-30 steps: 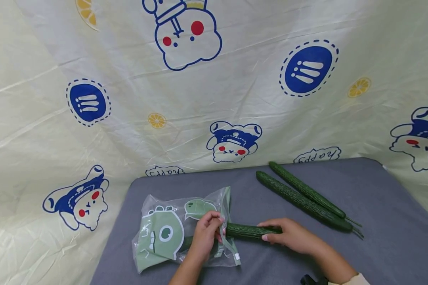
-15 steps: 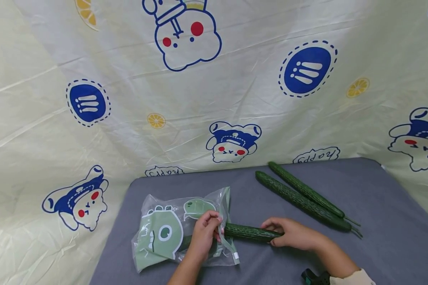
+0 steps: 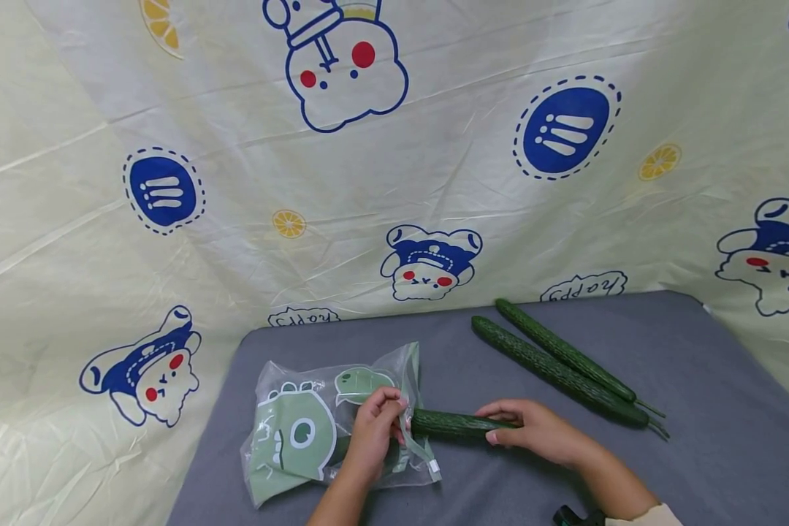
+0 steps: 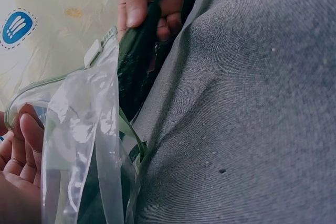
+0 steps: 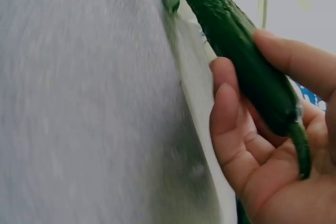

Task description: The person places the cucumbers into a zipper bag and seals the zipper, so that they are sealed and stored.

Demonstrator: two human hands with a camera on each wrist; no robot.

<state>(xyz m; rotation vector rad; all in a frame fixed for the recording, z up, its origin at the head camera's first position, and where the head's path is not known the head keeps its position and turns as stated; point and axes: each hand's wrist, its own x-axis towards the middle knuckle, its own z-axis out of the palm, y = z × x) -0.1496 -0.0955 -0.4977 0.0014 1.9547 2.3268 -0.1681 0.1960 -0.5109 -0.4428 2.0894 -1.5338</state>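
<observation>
A clear zip bag (image 3: 302, 431) with green cartoon prints lies on the left of the table, its mouth facing right. My left hand (image 3: 373, 427) pinches the bag's edge at the mouth. One cucumber (image 3: 450, 424) runs partly inside the bag, the rest sticking out to the right. Around its outer, stemmed end my right hand (image 3: 532, 431) curls thumb and fingers; the right wrist view shows the stem (image 5: 300, 150) lying over the palm. In the left wrist view the bag's white slider (image 4: 93, 53) sits at one end of the zip.
Two more cucumbers (image 3: 559, 371) lie side by side at the back right, stems toward the right. Grey cloth (image 3: 486, 489) covers the table. A printed curtain (image 3: 342, 183) hangs behind its back edge.
My right hand has shifted its grip along the cucumber's outer end. The bag's mouth has moved slightly left, while my left hand keeps hold of it.
</observation>
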